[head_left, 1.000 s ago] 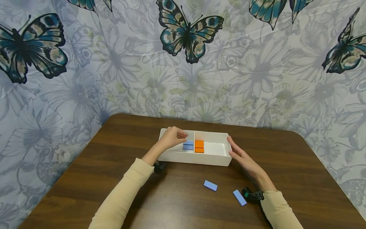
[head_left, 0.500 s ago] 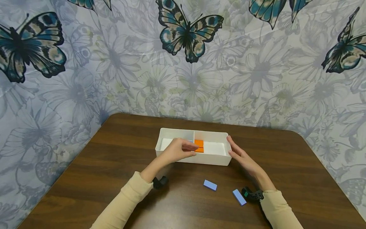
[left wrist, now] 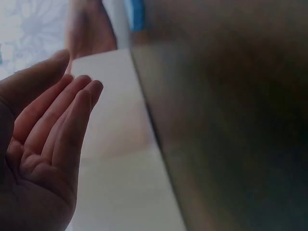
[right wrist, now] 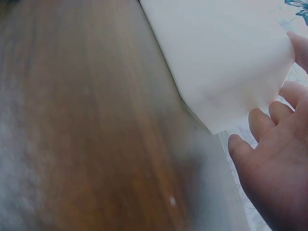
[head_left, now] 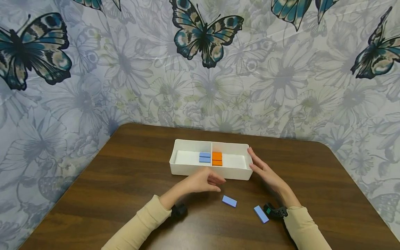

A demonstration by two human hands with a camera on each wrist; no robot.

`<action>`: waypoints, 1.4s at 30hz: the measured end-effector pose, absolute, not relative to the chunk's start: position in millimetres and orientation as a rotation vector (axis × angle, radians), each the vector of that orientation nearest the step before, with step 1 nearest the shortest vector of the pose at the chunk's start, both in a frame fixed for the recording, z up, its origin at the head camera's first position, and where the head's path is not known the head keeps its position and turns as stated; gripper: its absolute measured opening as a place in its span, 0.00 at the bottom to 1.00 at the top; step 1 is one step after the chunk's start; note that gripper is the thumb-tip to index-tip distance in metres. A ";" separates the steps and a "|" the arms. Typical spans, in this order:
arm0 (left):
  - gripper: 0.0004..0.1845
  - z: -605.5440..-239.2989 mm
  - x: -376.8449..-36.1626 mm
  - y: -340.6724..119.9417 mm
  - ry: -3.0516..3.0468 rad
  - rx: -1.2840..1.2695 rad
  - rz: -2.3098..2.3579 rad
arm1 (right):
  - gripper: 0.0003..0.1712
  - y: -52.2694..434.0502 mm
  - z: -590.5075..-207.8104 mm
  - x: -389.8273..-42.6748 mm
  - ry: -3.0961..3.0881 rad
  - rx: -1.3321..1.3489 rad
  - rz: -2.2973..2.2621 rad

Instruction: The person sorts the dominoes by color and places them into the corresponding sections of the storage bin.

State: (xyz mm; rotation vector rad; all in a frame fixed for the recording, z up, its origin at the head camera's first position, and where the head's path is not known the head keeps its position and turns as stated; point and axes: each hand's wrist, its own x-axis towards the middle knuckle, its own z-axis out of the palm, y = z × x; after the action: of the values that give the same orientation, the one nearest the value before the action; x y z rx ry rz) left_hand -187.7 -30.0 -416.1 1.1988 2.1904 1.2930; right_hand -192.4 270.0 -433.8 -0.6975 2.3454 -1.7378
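While the left hand [head_left: 202, 181] hovers, thumb and fingers apart, spread right-hand fingers [right wrist: 262, 124] touch the white box [head_left: 238, 174].

In front of me hangs a creased floral tapestry [head_left: 200, 93], pale grey-blue with teal-and-black butterflies [head_left: 204, 36]; before it stands a brown wood-grain surface [head_left: 200, 222], far corners rounded, light glossing its near part.

The head view looked down over left hand [head_left: 203, 180] and right hand [head_left: 266, 173]. Wrist views faced their own hands closely, sharing the box [head_left: 234, 173].
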 end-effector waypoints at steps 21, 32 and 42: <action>0.18 -425.3 -173.0 -10.6 2.244 1.466 0.858 | 0.34 270.1 -433.5 -192.3 2.337 -0.688 -1.746; 0.17 -423.8 -172.7 -10.6 2.403 1.538 0.662 | 0.34 269.1 -434.4 -191.5 2.337 -0.702 -1.748; 0.14 -422.5 -173.5 -13.1 2.401 1.519 0.707 | 0.34 270.2 -434.7 -192.0 2.337 -0.700 -1.749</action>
State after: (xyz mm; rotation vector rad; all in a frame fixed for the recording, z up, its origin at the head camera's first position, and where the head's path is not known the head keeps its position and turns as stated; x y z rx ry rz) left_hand -173.5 -13.1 -422.5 1.5194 2.4007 0.7068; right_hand -192.0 270.2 -434.7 -0.6998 2.3369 -1.7494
